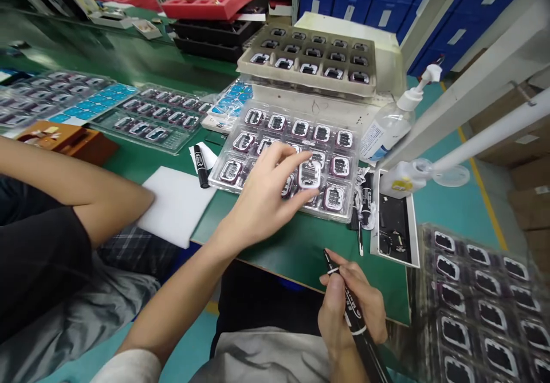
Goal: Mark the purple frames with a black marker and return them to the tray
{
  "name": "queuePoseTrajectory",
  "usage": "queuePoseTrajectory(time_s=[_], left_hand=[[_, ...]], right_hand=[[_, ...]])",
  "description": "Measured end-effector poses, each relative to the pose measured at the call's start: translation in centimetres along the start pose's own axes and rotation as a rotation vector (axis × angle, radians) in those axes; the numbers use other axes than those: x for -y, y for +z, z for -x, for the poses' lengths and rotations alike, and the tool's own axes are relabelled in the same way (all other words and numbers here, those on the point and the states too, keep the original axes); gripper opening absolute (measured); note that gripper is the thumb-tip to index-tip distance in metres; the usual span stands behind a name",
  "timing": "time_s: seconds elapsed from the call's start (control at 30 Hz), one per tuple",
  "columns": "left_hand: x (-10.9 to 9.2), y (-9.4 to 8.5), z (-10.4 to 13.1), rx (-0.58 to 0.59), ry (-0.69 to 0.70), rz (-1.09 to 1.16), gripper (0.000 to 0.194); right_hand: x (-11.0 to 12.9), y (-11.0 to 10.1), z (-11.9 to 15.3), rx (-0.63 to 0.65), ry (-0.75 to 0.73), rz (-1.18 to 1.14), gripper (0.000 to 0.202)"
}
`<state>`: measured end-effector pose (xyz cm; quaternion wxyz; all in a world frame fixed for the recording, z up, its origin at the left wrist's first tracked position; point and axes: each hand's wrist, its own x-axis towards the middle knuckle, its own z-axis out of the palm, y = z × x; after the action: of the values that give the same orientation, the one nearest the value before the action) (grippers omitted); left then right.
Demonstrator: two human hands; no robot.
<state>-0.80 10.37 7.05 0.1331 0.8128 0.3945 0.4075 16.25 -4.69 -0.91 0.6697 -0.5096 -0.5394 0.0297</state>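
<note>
My left hand (270, 191) reaches over a clear plastic tray (275, 196), thumb and forefinger pinching the edges of a small square part with a white rim (309, 175). Rows of similar dark-red parts with white rims (231, 171) sit in the tray's pockets around it. My right hand (354, 300) is closed around a black marker pen (354, 320) near the table's front edge. The pen is uncapped, its dark tip pointing up and left toward the tray. A gap separates the tip from the held part.
Right of the tray lie another marker (366, 199), tweezers (360, 239), a pump bottle (389, 128) and a white box (415, 222). A foam sheet (176, 205) and a co-worker's arm (73, 185) are left. Filled trays (468, 285) stand low at right; a beige tray (307, 82) is behind.
</note>
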Motion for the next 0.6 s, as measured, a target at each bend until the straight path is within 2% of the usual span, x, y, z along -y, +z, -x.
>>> queuePoseTrajectory(time_s=[0.13,0.23,0.33,0.43,0.5,0.6], left_hand=[[1.6,1.8,-5.4,0.232,-0.023,-0.230,0.046],[2.1,2.6,-7.2,0.355,-0.058,-0.313,0.043],[1.6,2.8,-7.8,0.321,-0.045,-0.323,0.040],[0.9,3.2,-8.3,0.292,0.013,-0.323,0.030],[0.5,3.8,-8.8,0.342,0.060,-0.328,0.026],[0.2,4.8,-9.9,0.429,0.087,-0.338,0.029]], right_hand=[[-0.7,0.0,0.8,0.001,0.015,-0.015,0.031],[-0.8,-0.2,1.1,0.003,0.026,-0.021,0.036],[-0.8,-0.3,1.2,0.008,0.039,-0.023,0.043],[-0.8,-0.2,1.2,0.008,0.036,-0.016,0.039],[-0.8,-0.2,1.3,-0.002,0.040,0.007,0.029],[-0.9,-0.5,1.3,0.021,0.144,0.068,0.004]])
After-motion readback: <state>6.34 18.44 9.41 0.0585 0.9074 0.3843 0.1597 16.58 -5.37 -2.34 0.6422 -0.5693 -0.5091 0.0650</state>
